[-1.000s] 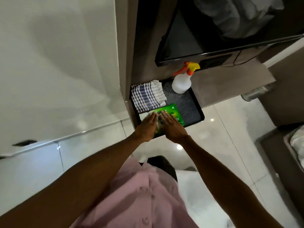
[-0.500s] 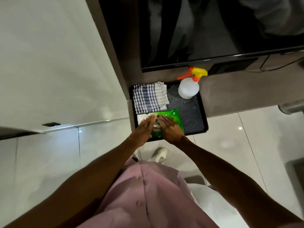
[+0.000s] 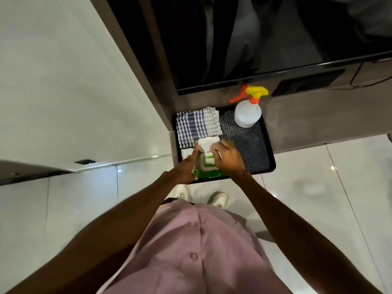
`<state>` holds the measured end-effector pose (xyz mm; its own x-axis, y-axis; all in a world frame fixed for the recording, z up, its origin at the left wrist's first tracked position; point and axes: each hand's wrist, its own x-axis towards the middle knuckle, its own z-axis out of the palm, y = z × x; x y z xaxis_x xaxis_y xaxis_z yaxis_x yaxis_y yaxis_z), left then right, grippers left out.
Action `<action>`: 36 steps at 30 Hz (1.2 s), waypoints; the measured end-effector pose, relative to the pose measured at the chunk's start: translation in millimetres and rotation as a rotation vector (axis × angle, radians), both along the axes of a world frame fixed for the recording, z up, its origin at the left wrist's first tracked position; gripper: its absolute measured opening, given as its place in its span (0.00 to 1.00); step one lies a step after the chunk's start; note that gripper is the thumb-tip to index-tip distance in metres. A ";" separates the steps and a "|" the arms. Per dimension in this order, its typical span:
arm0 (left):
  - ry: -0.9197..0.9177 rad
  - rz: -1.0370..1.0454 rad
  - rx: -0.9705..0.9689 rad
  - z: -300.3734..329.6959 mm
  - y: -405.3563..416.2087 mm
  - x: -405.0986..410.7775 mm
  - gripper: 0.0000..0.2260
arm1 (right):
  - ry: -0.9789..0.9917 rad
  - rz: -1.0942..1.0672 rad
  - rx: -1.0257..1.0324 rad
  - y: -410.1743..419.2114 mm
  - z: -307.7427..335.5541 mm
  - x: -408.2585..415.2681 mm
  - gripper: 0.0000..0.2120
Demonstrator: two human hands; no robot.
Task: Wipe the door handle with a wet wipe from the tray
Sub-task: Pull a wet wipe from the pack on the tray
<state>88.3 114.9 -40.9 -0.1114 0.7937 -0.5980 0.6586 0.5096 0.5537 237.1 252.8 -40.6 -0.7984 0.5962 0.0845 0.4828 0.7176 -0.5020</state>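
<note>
The right hand rests on the green pack of wipes, its fingers curled down by the white lid, which stands flipped up. I cannot tell if those fingers pinch a wipe or only touch the pack. The left hand lies on the left side of the same pack, with its fingers stretched out long and flat toward the lid, not squeezing anything. The pack sits at the near left corner of a black tray. The tray lies on a brown shelf, pushed into the corner by the wall. A folded cloth with blue and white squares lies in the far left part of the tray, just beyond the lid and touching it. A white spray bottle with a yellow and orange top stands at the far right corner of the tray. The middle and right of the tray show a dark dotted mat. A big dark screen hangs above the shelf. The person wears a pink shirt with buttons and white shoes, and stands on a shiny pale floor.
</note>
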 end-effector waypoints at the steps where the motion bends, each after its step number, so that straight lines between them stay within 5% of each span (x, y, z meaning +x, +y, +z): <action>1: -0.003 -0.005 -0.001 0.5 -0.7 -0.2 0.60 | -0.074 0.043 -0.060 -4.9 -3.7 7.5 0.09; 8: -0.022 -0.012 0.030 6.4 0.8 -0.9 0.60 | -0.224 0.159 -0.123 -9.7 -11.4 21.1 0.16; 14: -0.073 0.033 0.054 3.7 -0.1 -1.7 0.60 | -0.484 0.331 0.096 -3.0 -15.8 12.8 0.16; 16: -0.135 0.090 0.071 3.3 -0.5 -2.0 0.58 | -0.383 0.236 0.032 -3.3 -17.2 11.9 0.15; 20: -0.223 0.220 0.163 1.4 2.9 -0.6 0.50 | 0.127 -0.205 -0.349 -7.4 -2.8 22.5 0.09; 24: -0.225 0.288 0.188 0.2 0.2 -0.1 0.32 | 0.380 -0.470 -0.479 -7.8 8.9 32.1 0.08; 27: -0.174 0.151 0.207 -4.1 -1.2 0.8 0.19 | 0.442 -0.567 -0.600 -4.3 8.4 35.5 0.10; 33: 0.326 -0.134 0.015 -15.6 1.1 22.9 0.24 | 0.353 -0.599 -0.775 4.2 -6.6 29.6 0.11; 36: 0.410 -0.141 -0.035 -4.0 5.4 25.2 0.25 | 0.353 -0.560 -0.831 5.7 -6.6 23.2 0.10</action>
